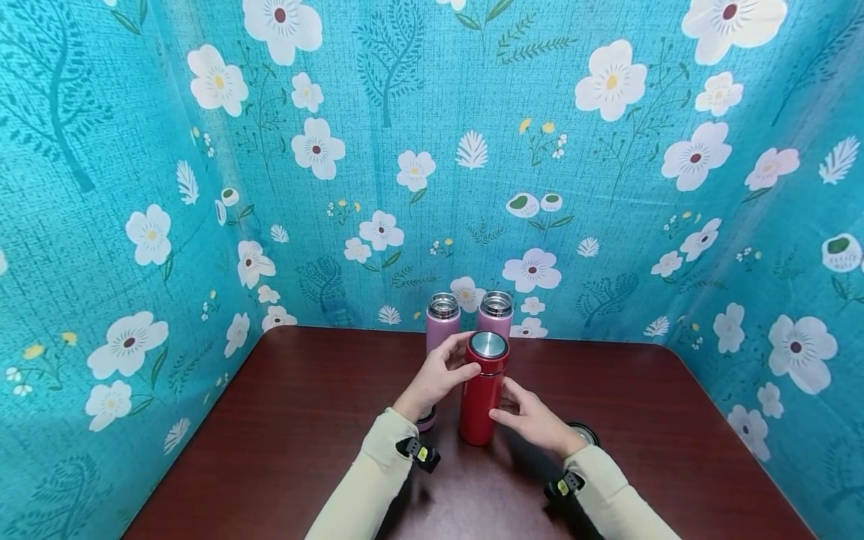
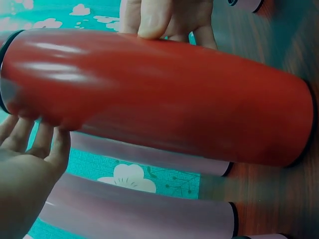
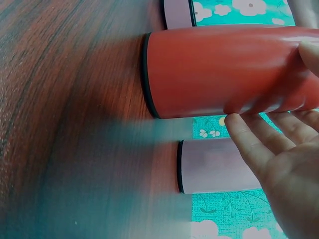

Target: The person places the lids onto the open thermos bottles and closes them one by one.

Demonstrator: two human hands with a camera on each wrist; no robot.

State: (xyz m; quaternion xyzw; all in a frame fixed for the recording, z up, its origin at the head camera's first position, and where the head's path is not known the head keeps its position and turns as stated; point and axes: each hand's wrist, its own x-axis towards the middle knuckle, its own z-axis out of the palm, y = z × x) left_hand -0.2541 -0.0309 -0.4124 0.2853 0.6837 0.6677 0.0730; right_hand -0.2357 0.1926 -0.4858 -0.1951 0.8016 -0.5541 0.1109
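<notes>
A red thermos bottle point(image 1: 481, 405) with a silver-topped lid point(image 1: 489, 345) stands upright in front of me, its black-edged base close over the table. My left hand point(image 1: 435, 379) grips it near the top, thumb in front at the lid's lower edge and fingers partly hidden behind. Lower down on the other side, my right hand point(image 1: 533, 420) holds the red body between thumb and fingers. In the right wrist view, the fingertips point(image 3: 233, 119) lie along the side of the red bottle point(image 3: 199, 74).
Behind the red bottle stand two lidless pink-purple bottles, one on the left point(image 1: 442, 330) and one on the right point(image 1: 496, 322). A pink-rimmed lid point(image 1: 427, 421) lies by my left wrist, a dark-rimmed one point(image 1: 584, 433) beyond my right wrist. Flowered blue cloth point(image 1: 378, 150) surrounds the dark-red table point(image 1: 270, 420).
</notes>
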